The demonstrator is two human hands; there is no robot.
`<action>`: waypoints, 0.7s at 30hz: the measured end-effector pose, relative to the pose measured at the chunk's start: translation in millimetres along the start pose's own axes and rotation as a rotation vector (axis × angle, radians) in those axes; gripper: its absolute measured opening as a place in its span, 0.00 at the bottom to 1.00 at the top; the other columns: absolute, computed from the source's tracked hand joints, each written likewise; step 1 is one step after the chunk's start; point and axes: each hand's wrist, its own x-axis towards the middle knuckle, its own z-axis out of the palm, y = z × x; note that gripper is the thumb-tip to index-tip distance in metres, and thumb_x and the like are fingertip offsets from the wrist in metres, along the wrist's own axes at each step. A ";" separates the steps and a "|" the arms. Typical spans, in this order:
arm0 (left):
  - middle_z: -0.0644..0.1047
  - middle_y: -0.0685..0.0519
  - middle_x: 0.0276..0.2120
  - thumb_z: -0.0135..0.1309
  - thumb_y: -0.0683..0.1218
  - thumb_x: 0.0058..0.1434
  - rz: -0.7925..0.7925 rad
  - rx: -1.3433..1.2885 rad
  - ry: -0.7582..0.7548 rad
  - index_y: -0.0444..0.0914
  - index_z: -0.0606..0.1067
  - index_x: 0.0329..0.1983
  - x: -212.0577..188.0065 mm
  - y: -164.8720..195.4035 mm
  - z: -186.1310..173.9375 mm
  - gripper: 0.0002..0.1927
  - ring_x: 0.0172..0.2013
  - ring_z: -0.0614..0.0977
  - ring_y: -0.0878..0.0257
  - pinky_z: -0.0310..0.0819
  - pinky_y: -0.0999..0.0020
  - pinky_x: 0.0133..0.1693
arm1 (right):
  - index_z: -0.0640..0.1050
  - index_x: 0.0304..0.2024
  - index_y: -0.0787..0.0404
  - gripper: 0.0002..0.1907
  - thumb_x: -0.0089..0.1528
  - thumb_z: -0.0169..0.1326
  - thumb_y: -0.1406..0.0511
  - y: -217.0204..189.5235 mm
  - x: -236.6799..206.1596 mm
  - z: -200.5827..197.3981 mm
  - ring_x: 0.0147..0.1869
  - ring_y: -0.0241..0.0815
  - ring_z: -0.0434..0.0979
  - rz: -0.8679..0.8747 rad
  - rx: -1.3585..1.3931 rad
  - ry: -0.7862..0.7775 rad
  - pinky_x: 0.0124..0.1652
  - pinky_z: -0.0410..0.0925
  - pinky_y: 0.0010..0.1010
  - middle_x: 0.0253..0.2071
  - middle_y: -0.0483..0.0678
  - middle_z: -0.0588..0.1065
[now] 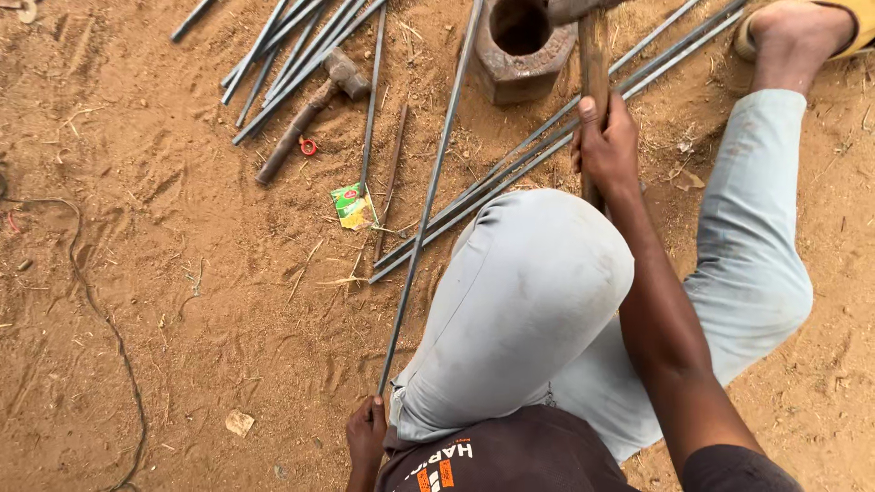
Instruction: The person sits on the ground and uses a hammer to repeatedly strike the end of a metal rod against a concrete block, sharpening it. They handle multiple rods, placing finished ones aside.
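My right hand [606, 146] grips the wooden handle of a hammer [592, 55] whose head is at the top edge, over a heavy metal block with a round hole [519, 46]. My left hand [366, 437] holds the near end of a long thin steel rod [428, 200] that runs up past the block. My bent knees in light grey trousers [529, 292] fill the middle of the view.
Several more steel rods [292, 55] lie on the sandy ground at the top left, others [510, 173] pass under my right hand. A second hammer [310, 114] lies among them, next to a small red ring [309, 146] and a green wrapper [354, 206]. A cord [100, 310] snakes at the left.
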 end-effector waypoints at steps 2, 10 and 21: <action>0.63 0.53 0.12 0.49 0.58 0.68 -0.091 -0.021 -0.023 0.38 0.67 0.19 -6.4 1.3 -1.8 0.25 0.15 0.61 0.64 0.52 0.61 0.20 | 0.68 0.57 0.63 0.23 0.74 0.45 0.51 -7.5 3.4 -4.7 0.22 0.32 0.72 0.017 -0.014 0.009 0.19 0.70 0.26 0.27 0.42 0.71; 0.66 0.49 0.15 0.52 0.52 0.67 0.031 0.101 0.093 0.34 0.69 0.23 -28.7 32.1 -7.5 0.21 0.17 0.65 0.62 0.59 0.58 0.21 | 0.63 0.61 0.64 0.19 0.81 0.47 0.55 -58.4 24.6 -20.3 0.26 0.36 0.73 -0.485 0.195 -0.015 0.25 0.69 0.27 0.29 0.48 0.71; 0.73 0.57 0.21 0.54 0.48 0.68 -0.174 -0.340 -0.071 0.34 0.78 0.37 -9.5 7.1 8.5 0.12 0.23 0.69 0.70 0.62 0.68 0.25 | 0.66 0.48 0.68 0.18 0.83 0.47 0.58 -79.5 16.7 -34.4 0.29 0.39 0.73 -0.645 0.242 -0.056 0.28 0.67 0.28 0.34 0.52 0.72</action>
